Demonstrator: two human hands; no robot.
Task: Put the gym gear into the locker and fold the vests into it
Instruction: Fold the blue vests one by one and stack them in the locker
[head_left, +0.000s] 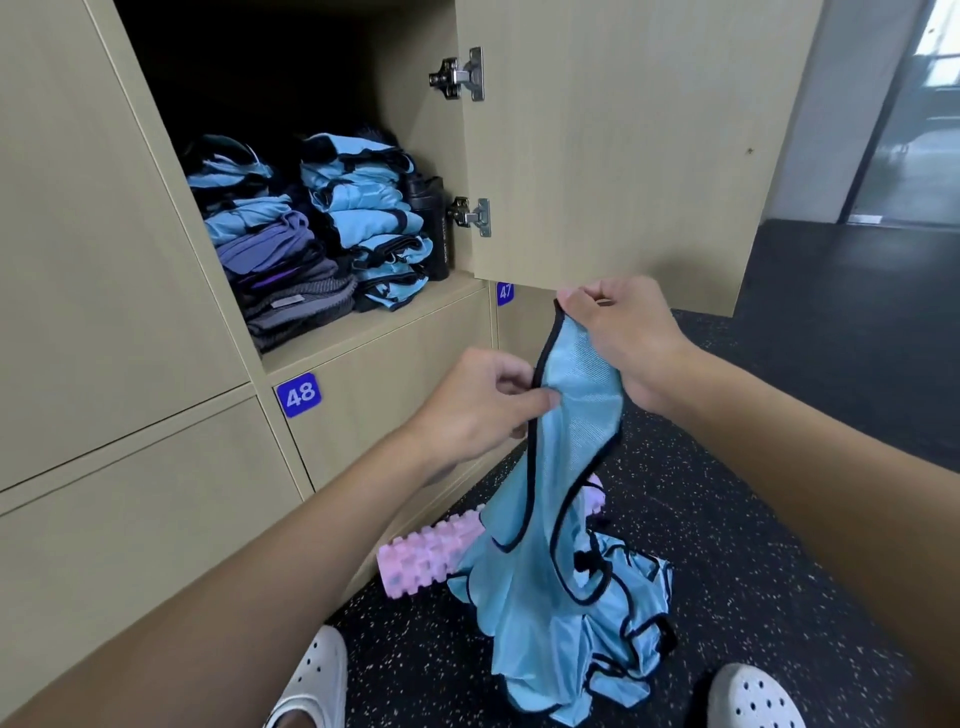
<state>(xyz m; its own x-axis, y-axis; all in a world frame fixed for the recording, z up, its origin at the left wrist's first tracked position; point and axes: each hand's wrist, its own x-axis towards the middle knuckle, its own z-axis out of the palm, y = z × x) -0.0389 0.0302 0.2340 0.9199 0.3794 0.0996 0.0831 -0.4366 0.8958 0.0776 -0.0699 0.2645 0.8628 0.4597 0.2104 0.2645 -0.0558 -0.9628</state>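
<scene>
A light blue vest (576, 395) with black trim hangs unfolded in front of me. My right hand (623, 338) pinches its top strap, and my left hand (483, 405) pinches its black edge lower down. More blue vests (618, 597) lie crumpled on the floor under it. The open locker (363, 322) holds two stacks: folded blue vests (371, 218) on the right, and blue, purple and grey clothes (270, 260) on the left. A black bottle (434, 228) stands at the locker's right wall.
A pink foam roller (426, 556) lies on the black speckled floor against the lower lockers, partly behind the vest. The locker door (623, 145) stands open to the right above my hands. My feet in white clogs (317, 675) are at the bottom.
</scene>
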